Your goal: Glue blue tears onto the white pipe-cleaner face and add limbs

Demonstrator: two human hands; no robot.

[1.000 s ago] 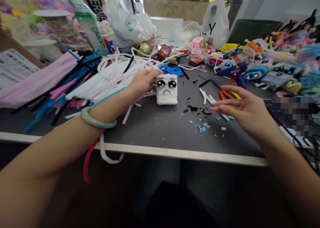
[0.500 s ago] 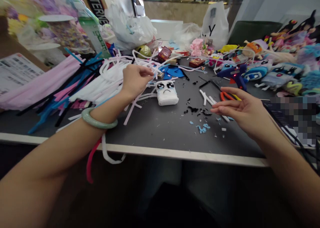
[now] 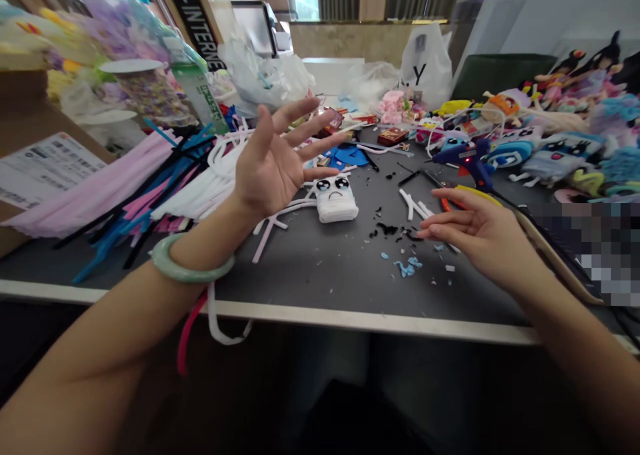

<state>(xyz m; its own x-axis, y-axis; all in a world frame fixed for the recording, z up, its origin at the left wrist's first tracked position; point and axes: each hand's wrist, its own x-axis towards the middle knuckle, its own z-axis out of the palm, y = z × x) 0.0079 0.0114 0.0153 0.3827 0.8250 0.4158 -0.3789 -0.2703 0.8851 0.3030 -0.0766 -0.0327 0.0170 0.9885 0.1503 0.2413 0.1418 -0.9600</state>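
My left hand [image 3: 280, 158] is raised with its palm turned up and fingers spread, holding nothing. A pale green bangle [image 3: 193, 268] circles that wrist. Just beyond its fingertips, a white box-shaped figure [image 3: 336, 210] with big eyes and a frown rests on the table [image 3: 320, 282]. My right hand [image 3: 475, 238] hovers at the right, fingers loosely stretched and apart, with nothing visible in them. Near those fingers lie cut white pipe cleaner pieces [image 3: 407, 204] and pliers with red and yellow handles [image 3: 480, 194], partly hidden by the hand.
Bundles of pink pipe cleaners [image 3: 95, 188] and white pipe cleaners [image 3: 195, 192] cover the left side. A blue glue gun [image 3: 465, 158] with a red light sits at the right, before several plush figures [image 3: 560, 148]. Black scraps [image 3: 386, 229] and blue scraps [image 3: 409, 266] litter the middle.
My left hand has turned over from a loosely closed pose, and its fingers have spread out. My right hand has barely moved. The view has shifted slightly.
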